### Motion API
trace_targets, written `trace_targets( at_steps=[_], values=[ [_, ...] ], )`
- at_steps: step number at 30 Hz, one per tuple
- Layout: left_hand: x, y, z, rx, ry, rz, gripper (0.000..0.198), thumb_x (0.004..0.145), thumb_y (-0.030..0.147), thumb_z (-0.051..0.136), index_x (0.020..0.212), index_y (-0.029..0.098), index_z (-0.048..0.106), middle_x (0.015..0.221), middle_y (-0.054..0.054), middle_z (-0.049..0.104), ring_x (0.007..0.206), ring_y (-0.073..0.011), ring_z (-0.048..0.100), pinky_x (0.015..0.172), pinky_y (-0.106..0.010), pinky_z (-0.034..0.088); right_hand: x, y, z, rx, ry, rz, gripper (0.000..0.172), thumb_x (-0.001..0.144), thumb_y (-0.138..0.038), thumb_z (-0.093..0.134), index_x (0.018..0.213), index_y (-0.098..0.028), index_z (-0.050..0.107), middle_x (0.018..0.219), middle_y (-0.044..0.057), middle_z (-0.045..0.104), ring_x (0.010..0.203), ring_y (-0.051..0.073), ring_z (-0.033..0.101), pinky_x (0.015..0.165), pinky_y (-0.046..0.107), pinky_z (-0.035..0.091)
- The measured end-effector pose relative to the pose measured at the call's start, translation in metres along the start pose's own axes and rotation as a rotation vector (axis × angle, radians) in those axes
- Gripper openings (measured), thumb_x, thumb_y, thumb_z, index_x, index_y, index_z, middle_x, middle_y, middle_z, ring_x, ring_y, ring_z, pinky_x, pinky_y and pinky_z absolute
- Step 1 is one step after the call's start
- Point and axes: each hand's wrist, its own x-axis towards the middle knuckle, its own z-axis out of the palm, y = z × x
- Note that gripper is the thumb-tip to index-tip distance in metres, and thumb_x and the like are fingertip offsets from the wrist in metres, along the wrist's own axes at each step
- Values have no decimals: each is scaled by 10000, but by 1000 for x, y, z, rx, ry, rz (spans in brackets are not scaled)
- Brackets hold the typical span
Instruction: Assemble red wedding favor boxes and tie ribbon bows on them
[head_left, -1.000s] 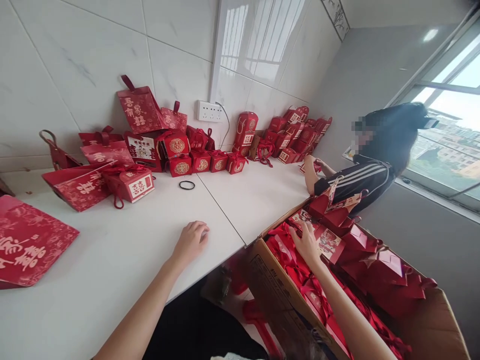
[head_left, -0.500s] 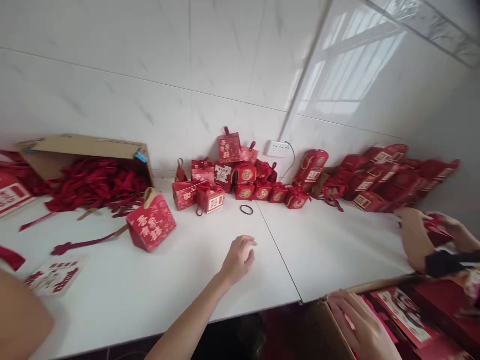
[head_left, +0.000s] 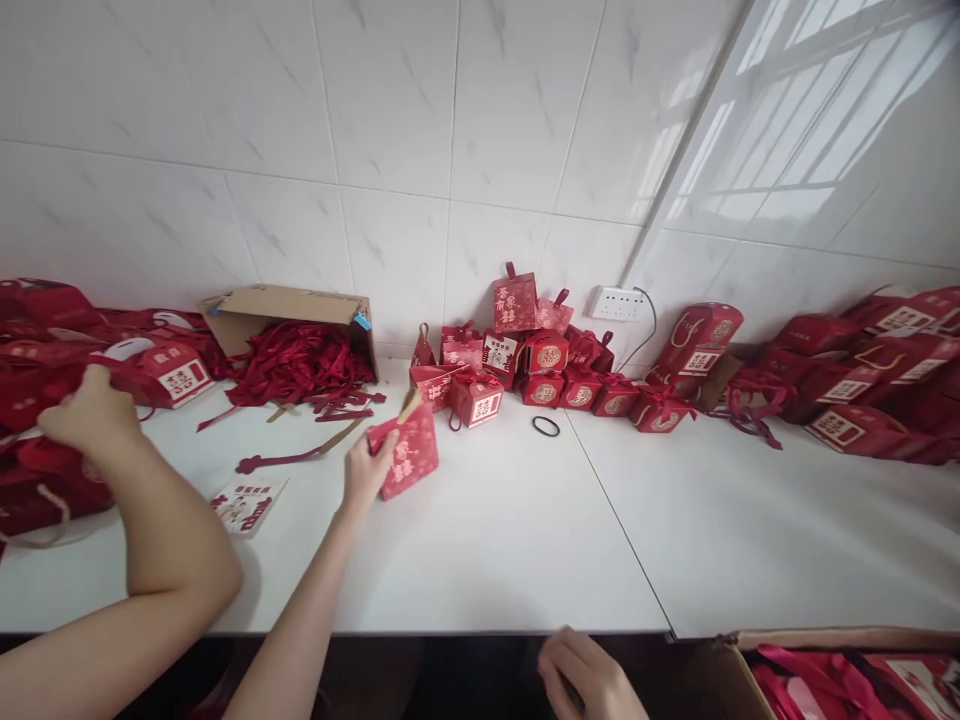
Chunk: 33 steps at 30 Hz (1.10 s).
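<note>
My left hand [head_left: 366, 475] is closed on the left side of a red gift box [head_left: 411, 462] with pale lettering and a tan loop at its top, over the white table. Low in the view, at the table's front edge, my right hand [head_left: 589, 680] hangs with loosely bent fingers and a gap between them. Nothing shows in it. A dark red strap [head_left: 289, 458] and a printed white card [head_left: 249, 503] lie left of my left hand. Behind the held box stands a small red box with a white label [head_left: 478, 402].
Another person's arm [head_left: 165, 540] reaches across red boxes at the left. A cardboard box [head_left: 289, 298] spills red ribbons. More red boxes [head_left: 844, 360] are piled at the right. A black ring [head_left: 546, 427] lies mid-table. An open carton [head_left: 739, 655] stands at the lower right.
My left hand has reached the red gift box and closed on it. My right hand has left the carton's edge. The view has swung left; the co-worker at the right is out of sight.
</note>
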Motion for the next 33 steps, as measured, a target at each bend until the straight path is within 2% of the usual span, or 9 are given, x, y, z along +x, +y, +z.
trace_targets(
  at_steps=[3,6,10,14,18,21,25,28,33],
  values=[
    [-43,13,22,-89,-195,55,325,736,520,524,724,199,569,657,-20,643,639,-185,615,584,-270,487,43,-18,4,176,11,94,122,872,-212,490,924,-229,600,888,81,635,812,204,627,712,314,536],
    [-85,30,40,-173,-386,96,328,761,514,517,667,201,536,583,10,575,573,-146,570,566,-244,473,84,-17,-3,251,271,233,297,829,-289,578,1119,-224,564,1083,119,589,1029,259,567,890,427,481],
    [-116,42,52,-259,-549,103,339,778,516,513,662,197,511,587,23,524,555,-120,532,543,-227,452,119,-14,-23,361,361,304,212,852,-333,531,1018,-214,587,1012,79,625,976,223,590,867,399,486],
    [-112,45,48,-294,-625,97,321,794,499,513,714,189,525,644,15,557,611,-127,555,579,-236,460,133,-22,-36,404,265,276,153,845,-334,527,878,-198,591,819,45,665,800,191,636,717,323,518],
    [-95,57,35,-301,-753,203,308,772,404,576,994,193,540,917,-37,653,859,-179,621,791,-306,490,137,-22,-31,426,262,264,164,833,-346,543,868,-193,589,787,38,674,689,168,646,659,300,523],
    [-86,72,31,-307,-634,313,356,754,345,615,1046,206,466,1005,-45,635,973,-185,603,883,-331,466,138,-18,-23,398,308,255,158,825,-353,559,847,-199,587,761,24,674,653,160,639,636,290,522],
    [-87,84,38,-243,-608,460,70,846,263,514,824,198,500,811,0,602,769,-122,601,734,-252,489,133,-14,-17,311,406,202,112,830,-312,556,846,-201,551,764,24,652,673,157,630,640,288,521],
    [-90,84,43,-274,-608,554,135,888,211,451,876,192,584,837,-16,621,783,-118,604,740,-245,491,125,-12,-14,209,399,97,35,836,-232,526,860,-208,536,795,26,627,698,150,618,634,278,516],
    [-90,79,43,-344,-619,586,254,837,132,490,1047,188,621,966,-51,630,917,-150,617,824,-276,512,117,-7,-12,106,356,-17,144,821,-190,548,960,-221,529,833,26,615,717,147,616,630,272,524]
  ],
)
